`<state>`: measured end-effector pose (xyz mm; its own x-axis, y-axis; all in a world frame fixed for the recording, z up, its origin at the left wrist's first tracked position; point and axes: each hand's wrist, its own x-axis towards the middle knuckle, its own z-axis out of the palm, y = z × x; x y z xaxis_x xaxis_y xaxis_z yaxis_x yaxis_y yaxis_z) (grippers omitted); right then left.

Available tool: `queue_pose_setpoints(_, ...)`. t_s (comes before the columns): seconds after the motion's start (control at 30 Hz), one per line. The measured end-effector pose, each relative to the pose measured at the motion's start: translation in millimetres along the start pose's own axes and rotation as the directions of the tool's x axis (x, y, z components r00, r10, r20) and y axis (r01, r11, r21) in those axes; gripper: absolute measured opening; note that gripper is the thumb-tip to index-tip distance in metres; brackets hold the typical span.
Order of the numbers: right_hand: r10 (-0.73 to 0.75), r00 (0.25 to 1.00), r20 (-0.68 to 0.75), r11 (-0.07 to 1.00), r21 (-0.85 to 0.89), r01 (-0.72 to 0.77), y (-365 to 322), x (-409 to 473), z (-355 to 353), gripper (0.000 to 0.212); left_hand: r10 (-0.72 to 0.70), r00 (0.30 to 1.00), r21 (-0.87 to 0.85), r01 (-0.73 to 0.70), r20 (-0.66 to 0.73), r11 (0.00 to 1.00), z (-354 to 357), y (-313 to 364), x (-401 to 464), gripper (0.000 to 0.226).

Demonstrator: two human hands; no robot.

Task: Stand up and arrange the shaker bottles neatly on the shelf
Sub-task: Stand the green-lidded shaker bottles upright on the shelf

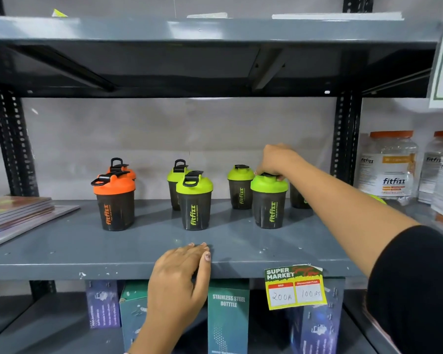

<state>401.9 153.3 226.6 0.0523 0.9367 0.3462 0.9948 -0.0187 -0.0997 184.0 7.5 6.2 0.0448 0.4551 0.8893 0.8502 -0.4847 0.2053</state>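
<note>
Nearest, left hand [182, 267] flat with fingers apart on the shelf [62, 259] lip, holding nothing. Further in, right hand [274, 159] clamped over the lid of the front-right green shaker bottle [269, 203], upright mid-shelf. Looks nearly done: two orange shakers [115, 200] and four green all standing in pairs, a seventh half hidden behind the forearm, only spacing left to tidy.

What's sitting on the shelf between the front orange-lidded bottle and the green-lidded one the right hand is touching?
One green-lidded shaker, upright in the front row, with another behind it, in the head view.
</note>
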Motion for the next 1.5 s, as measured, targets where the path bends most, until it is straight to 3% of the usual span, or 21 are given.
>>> queue_pose_setpoints(0.17, 0.062, 0.996, -0.062, 0.998, 0.034, -0.06, -6, -1, 8, 0.037, 0.0, 1.0, -0.001, 0.0, 0.008, 1.0, -2, 1, 1, 0.04)
queue_pose_setpoints(0.33, 0.129, 0.987, -0.091, 0.992, 0.021, -0.127, -4, -10, 9, 0.058, -0.001, 0.999, -0.006, 0.001, 0.043, 1.0, -7, 3, 1, 0.038)
queue_pose_setpoints(0.5, 0.173, 0.978, -0.113, 0.958, 0.248, -0.141, 13, -28, 13, 0.075, -0.022, 0.998, -0.014, 0.023, 0.058, 1.0, -10, 3, 1, 0.04)
queue_pose_setpoints(0.63, 0.267, 0.941, -0.206, 0.896, 0.412, -0.164, 36, -55, 14, 0.07, -0.041, 0.997, -0.004, 0.041, 0.061, 0.999, -8, 4, 1, 0.045)
queue_pose_setpoints(0.7, 0.356, 0.858, -0.369, 0.906, 0.363, -0.22, 54, -76, 25, 0.059, -0.053, 0.997, 0.002, 0.053, 0.056, 0.999, -7, 6, 0, 0.047)
queue_pose_setpoints(0.77, 0.431, 0.769, -0.471, 0.902, 0.234, -0.362, 76, -96, 40, 0.066, -0.066, 0.996, 0.006, 0.066, 0.053, 0.998, -6, 8, 0, 0.048)
queue_pose_setpoints(0.83, 0.535, 0.755, -0.379, 0.84, 0.146, -0.522, 100, -109, 56, 0.086, -0.086, 0.995, 0.005, 0.086, 0.057, 0.996, -6, 11, 0, 0.048)
queue_pose_setpoints(0.9, 0.602, 0.758, -0.25, 0.796, 0.111, -0.595, 119, -116, 70, 0.088, -0.097, 0.994, 0.007, 0.097, 0.055, 0.995, -6, 11, 0, 0.048)
queue_pose_setpoints(1.03, 0.486, 0.79, -0.375, 0.872, 0.145, -0.468, 146, -119, 84, 0.057, -0.102, 0.994, 0.017, 0.101, 0.049, 0.995, -7, 10, 0, 0.049)
queue_pose_setpoints(1.13, 0.38, 0.82, -0.429, 0.914, 0.313, -0.26, 168, -118, 71, 0.062, -0.104, 0.994, 0.016, 0.104, 0.028, 0.994, -4, 10, 0, 0.047)
queue_pose_setpoints(1.2, 0.336, 0.819, -0.466, 0.877, 0.473, -0.09, 182, -115, 49, 0.069, -0.094, 0.996, 0.021, 0.094, 0.006, 0.995, -3, 10, 1, 0.047)
queue_pose_setpoints(1.3, 0.264, 0.841, -0.472, 0.825, 0.562, 0.057, 198, -101, 4, 0.072, -0.096, 0.995, 0.038, 0.096, 0.003, 0.995, -4, 13, 1, 0.046)
queue_pose_setpoints(1.37, 0.254, 0.883, -0.393, 0.795, 0.605, 0.041, 203, -86, -29, 0.072, -0.121, 0.992, 0.037, 0.12, 0.024, 0.992, -4, 17, 3, 0.046)
queue_pose_setpoints(1.5, 0.145, 0.989, -0.032, 0.775, 0.624, -0.094, 197, -63, -63, 0.058, -0.176, 0.978, 0.019, 0.175, 0.108, 0.984, -3, 36, 12, 0.05)
